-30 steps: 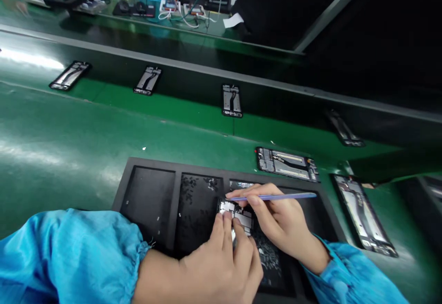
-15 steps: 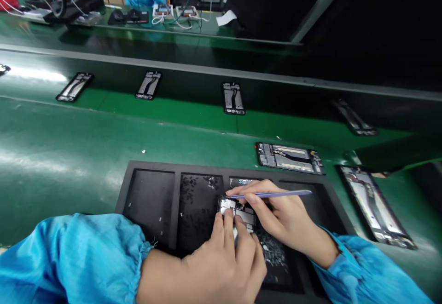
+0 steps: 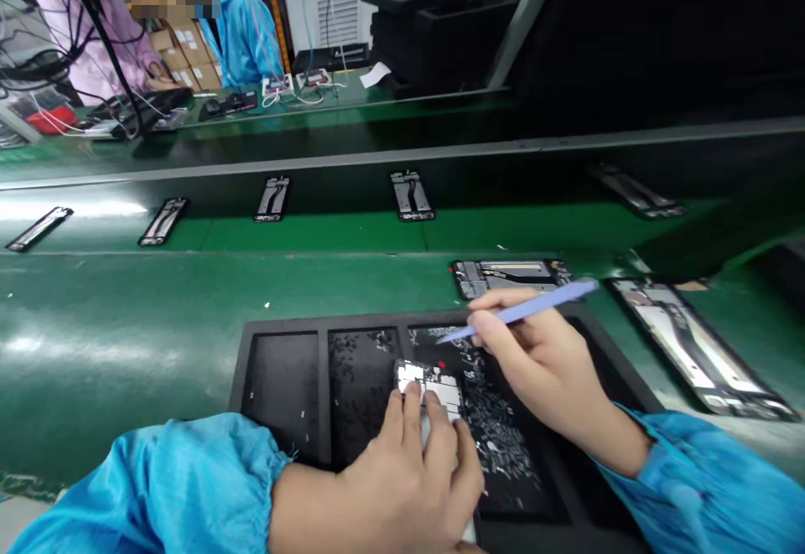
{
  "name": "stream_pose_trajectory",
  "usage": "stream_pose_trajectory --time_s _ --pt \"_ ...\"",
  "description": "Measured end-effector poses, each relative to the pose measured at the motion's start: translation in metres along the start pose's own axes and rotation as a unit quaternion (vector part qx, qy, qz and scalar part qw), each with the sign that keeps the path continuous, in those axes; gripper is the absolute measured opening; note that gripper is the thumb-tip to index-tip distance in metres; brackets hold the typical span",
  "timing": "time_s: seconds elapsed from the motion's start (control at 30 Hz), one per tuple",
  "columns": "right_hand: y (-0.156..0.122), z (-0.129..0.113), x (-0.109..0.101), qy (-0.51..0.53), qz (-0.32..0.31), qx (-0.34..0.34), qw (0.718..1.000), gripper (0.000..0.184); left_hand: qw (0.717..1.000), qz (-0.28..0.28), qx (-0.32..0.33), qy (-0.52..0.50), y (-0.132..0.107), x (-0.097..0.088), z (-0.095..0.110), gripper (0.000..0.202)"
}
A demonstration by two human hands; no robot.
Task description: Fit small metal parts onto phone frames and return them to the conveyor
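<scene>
My left hand [image 3: 406,474] lies over a partly assembled phone [image 3: 448,388], its fingertips pressed on the silver inner plates and its palm hiding the lower part. A small red spot shows at the phone's top edge. In my right hand [image 3: 547,361] are purple tweezers [image 3: 534,307], pinched between thumb and fingers. Their tip points left, apart from the phone and above the tray's middle compartment. Beneath both hands is a black compartmented tray [image 3: 365,319]. Many tiny parts [image 3: 503,437] are scattered in the compartment right of the phone, and small dark pieces [image 3: 345,353] in the one to its left.
Behind the tray lies an open phone frame [image 3: 509,273]; a larger-looking one [image 3: 698,344] is at the right. Several more frames, including one near the middle [image 3: 412,195], lie along the green line. Two people stand across the bench, near black stacked trays [image 3: 433,34].
My right hand has moved right and away from the phone with the tweezers, whose rear end now tilts upward. My left hand stays on the phone. The camera view has tilted and shifted.
</scene>
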State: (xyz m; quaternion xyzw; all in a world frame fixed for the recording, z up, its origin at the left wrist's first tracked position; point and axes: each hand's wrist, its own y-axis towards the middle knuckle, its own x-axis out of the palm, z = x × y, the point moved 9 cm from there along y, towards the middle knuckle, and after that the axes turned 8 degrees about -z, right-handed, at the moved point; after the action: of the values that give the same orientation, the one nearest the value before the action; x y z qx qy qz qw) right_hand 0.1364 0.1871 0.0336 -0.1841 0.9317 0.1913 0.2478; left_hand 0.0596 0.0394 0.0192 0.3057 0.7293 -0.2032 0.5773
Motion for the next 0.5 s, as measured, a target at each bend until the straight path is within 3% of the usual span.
stream_pose_trajectory --time_s 0.07,0.17,0.37,0.5 --pt "-0.010 0.017 0.000 0.054 0.016 0.076 0.996 0.017 1.000 -0.012 -0.002 -0.004 0.000 0.002 0.000 0.093" --pt "-0.020 0.029 0.013 0.076 -0.019 0.119 0.990 0.022 1.000 -0.012 -0.003 -0.008 0.000 0.003 0.000 0.093" --pt "-0.018 0.034 0.027 0.070 -0.050 0.121 0.989 0.021 1.000 -0.009 -0.004 -0.003 -0.001 0.004 0.001 0.094" --pt "-0.016 0.034 0.015 0.081 0.006 0.122 0.989 0.022 1.000 -0.015 -0.003 -0.001 -0.001 0.004 0.000 0.096"
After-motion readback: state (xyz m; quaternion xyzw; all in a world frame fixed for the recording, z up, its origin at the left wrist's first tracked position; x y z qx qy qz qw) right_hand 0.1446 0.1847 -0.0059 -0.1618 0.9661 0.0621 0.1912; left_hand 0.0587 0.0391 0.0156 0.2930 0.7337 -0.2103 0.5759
